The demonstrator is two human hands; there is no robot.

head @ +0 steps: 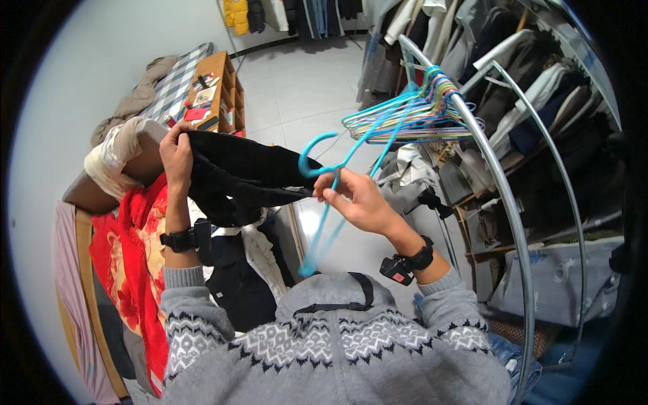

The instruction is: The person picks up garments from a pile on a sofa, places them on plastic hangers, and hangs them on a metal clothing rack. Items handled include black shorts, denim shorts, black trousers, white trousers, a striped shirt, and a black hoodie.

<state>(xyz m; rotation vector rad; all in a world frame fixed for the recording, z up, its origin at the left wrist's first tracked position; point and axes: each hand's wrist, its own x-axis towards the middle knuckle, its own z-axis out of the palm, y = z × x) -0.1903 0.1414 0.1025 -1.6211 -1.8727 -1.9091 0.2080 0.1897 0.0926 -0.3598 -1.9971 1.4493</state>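
A black garment (233,162) is stretched between my two hands above a bed. My left hand (177,157) grips its upper left end, thumb on top. My right hand (359,200) pinches a light-blue clothes hanger (304,159) just below its hook. The garment's right end reaches the fingertips of that same hand; whether they grip the cloth too, I cannot tell. The hanger is tilted, its lower part blurred, and it does not appear to be inside the garment. What kind of garment it is stays unclear because it is folded.
A metal clothes rail (498,182) curves along the right, with a bunch of coloured hangers (405,119) on it. Packed clothes hang behind. Dark and white clothes (238,278) and a red floral blanket (134,253) lie at left. A wooden shelf unit (220,83) stands beyond.
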